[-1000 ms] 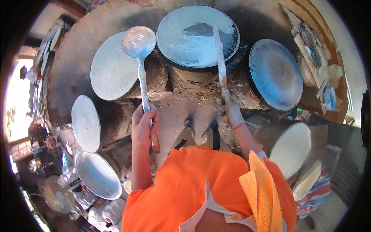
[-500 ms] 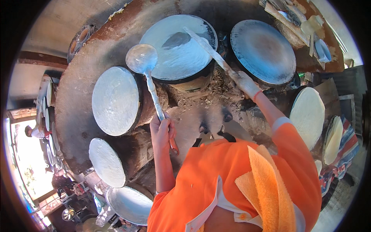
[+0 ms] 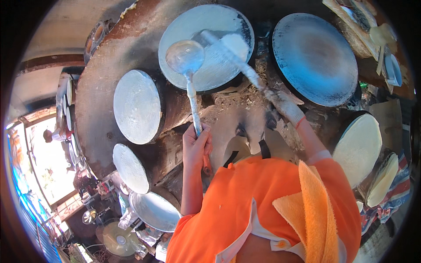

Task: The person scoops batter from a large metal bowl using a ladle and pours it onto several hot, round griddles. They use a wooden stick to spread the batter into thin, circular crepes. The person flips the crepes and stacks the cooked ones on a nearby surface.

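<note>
My left hand (image 3: pixel 196 146) grips the handle of a long metal ladle (image 3: pixel 185 57), whose bowl hovers over the near-left rim of a round griddle (image 3: pixel 175 35) coated with thin white batter. My right hand (image 3: pixel 284 103), in a batter-stained glove, holds a long white-coated spreader stick (image 3: pixel 228 55) that reaches across that griddle, its head resting on the batter. I wear an orange shirt with an orange towel (image 3: pixel 315 206) over the right shoulder.
A dark bare griddle (image 3: pixel 314 57) sits at the right, and two batter-covered griddles (image 3: pixel 137 106) (image 3: pixel 130 167) stand at the left on the clay stove. Pale round sheets (image 3: pixel 358 148) lie at the far right. A metal basin (image 3: pixel 154 209) and a fan (image 3: pixel 118 239) are at lower left.
The view has swung left and nearer. The ladle bowl has stayed at the griddle's left rim, while the spreader head has swept across the batter toward the griddle's right side.
</note>
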Available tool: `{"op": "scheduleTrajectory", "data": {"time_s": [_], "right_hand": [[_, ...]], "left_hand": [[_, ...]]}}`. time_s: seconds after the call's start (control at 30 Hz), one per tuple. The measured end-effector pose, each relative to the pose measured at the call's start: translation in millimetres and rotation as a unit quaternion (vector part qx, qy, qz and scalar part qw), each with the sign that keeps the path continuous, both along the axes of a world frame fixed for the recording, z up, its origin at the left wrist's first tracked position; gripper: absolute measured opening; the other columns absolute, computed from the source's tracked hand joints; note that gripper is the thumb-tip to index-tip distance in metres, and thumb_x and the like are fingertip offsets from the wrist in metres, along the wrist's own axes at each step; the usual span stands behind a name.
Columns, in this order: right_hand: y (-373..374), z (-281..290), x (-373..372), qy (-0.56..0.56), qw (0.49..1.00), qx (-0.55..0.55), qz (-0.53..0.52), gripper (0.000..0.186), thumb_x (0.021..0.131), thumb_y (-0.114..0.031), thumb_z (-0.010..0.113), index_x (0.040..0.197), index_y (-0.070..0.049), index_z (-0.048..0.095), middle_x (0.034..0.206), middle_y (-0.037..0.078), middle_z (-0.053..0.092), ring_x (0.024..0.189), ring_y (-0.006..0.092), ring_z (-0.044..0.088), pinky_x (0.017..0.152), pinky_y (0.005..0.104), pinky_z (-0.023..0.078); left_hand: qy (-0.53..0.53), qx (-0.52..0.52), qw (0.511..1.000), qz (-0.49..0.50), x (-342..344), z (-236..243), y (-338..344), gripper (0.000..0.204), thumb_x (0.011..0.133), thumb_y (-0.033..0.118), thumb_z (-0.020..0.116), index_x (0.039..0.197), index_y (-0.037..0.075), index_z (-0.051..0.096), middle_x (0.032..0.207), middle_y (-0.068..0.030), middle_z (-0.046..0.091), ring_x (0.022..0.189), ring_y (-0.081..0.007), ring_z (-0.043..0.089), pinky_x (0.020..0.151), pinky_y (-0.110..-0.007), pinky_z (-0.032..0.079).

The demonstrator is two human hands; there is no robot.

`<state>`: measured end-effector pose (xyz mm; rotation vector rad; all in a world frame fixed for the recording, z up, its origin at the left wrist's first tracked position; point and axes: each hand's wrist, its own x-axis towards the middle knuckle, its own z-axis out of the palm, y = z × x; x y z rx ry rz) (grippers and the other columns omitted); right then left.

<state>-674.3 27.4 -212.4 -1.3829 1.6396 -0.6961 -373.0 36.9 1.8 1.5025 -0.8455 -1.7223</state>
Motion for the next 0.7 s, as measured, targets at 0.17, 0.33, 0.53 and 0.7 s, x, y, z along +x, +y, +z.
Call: {"op": "scheduleTrajectory", "data": {"time_s": [0.17, 0.33, 0.53, 0.7], "right_hand": [[-83.1, 66.8, 18.8, 0.344, 0.938, 0.016, -0.038, 0.027, 0.09, -0.02, 0.043, 0.103, -0.003, 0.059, 0.088, 0.017, 0.063, 0.084, 0.0285, 0.06, 0.063, 0.0382, 0.048], [-159.9, 104.9, 53.8, 0.452, 0.891, 0.011, -0.037, 0.035, 0.087, -0.021, 0.038, 0.115, -0.005, 0.052, 0.108, 0.008, 0.06, 0.091, 0.0238, 0.06, 0.074, 0.0347, 0.048], [-89.3, 35.2, 54.5, 0.604, 0.796, -0.048, -0.008, 0.035, 0.089, -0.023, 0.037, 0.112, -0.004, 0.055, 0.112, 0.011, 0.058, 0.094, 0.0239, 0.058, 0.079, 0.0334, 0.047], [-87.3, 45.3, 80.4, 0.238, 0.929, -0.256, -0.119, 0.033, 0.087, -0.009, 0.041, 0.117, 0.004, 0.051, 0.111, 0.011, 0.057, 0.085, 0.0169, 0.056, 0.072, 0.0254, 0.048]], "left_hand": [[0.026, 0.003, 0.999, -0.019, 31.5, -17.1, -21.1, 0.008, 0.087, 0.009, 0.051, 0.082, 0.004, 0.047, 0.057, -0.0011, 0.045, 0.037, -0.0052, 0.034, 0.035, -0.02, 0.027], [0.092, 0.008, 0.991, -0.095, 61.2, -32.4, -66.1, 0.014, 0.088, 0.013, 0.051, 0.077, 0.006, 0.044, 0.057, -0.001, 0.044, 0.036, -0.0053, 0.034, 0.034, -0.02, 0.029], [0.137, 0.005, 0.979, -0.153, 99.7, -40.8, -90.3, 0.007, 0.082, 0.001, 0.043, 0.088, 0.004, 0.045, 0.058, -0.0018, 0.043, 0.037, -0.0056, 0.034, 0.035, -0.019, 0.028], [0.183, -0.019, 0.976, -0.113, 103.9, -19.5, -102.6, 0.026, 0.085, 0.002, 0.043, 0.11, 0.004, 0.039, 0.059, -0.0014, 0.04, 0.038, -0.0055, 0.032, 0.036, -0.02, 0.028]]}}
